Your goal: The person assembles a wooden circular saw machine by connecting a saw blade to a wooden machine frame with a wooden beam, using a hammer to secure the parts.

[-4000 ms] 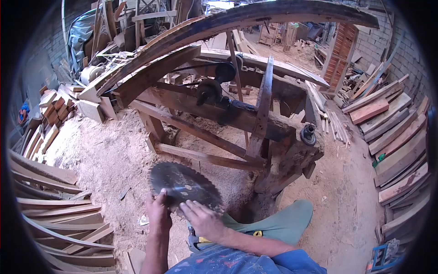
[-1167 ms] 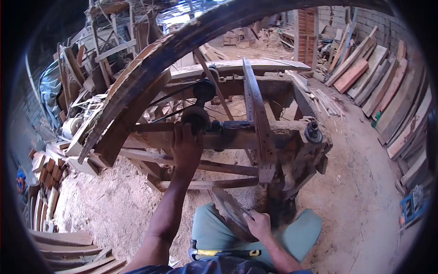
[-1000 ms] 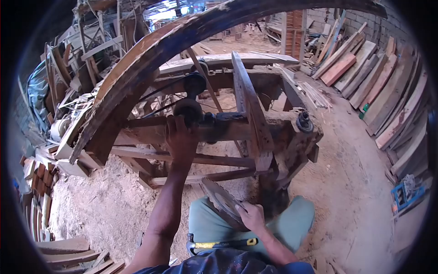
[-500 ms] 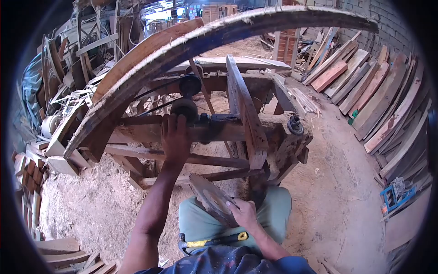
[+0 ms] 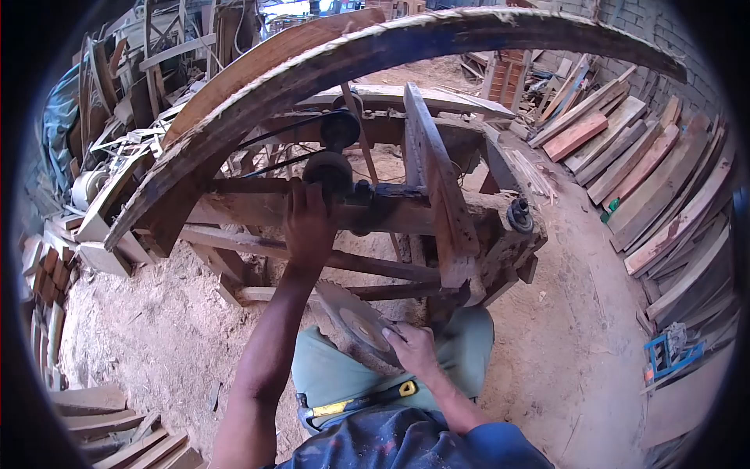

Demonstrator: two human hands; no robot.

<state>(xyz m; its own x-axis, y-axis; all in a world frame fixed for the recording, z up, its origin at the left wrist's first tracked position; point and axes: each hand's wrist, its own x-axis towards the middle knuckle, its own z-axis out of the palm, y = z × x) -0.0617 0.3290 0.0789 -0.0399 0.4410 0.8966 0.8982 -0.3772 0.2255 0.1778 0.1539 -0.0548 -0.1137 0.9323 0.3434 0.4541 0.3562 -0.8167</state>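
Note:
My left hand (image 5: 308,223) reaches up to the wooden frame (image 5: 383,215), its fingers against the beam beside a dark round pulley (image 5: 328,170); the fingertips are too dark to read. A second pulley with belts (image 5: 339,129) sits just beyond it. In my right hand (image 5: 412,349) is the edge of a round saw blade (image 5: 355,316), held tilted above my lap, thumb on its face. A hammer with a yellow and black handle (image 5: 351,405) lies across my lap.
A long curved board (image 5: 375,59) arches over the frame. Planks (image 5: 656,187) lean along the right wall, near a blue metal tool (image 5: 673,352). Scrap wood (image 5: 117,164) is piled at left, and more boards (image 5: 148,445) lie at lower left.
The view has shifted, so the frame sits slightly further right and lower. The blade has tipped a little and its face shows more clearly. Both hands remain in nearly the same places.

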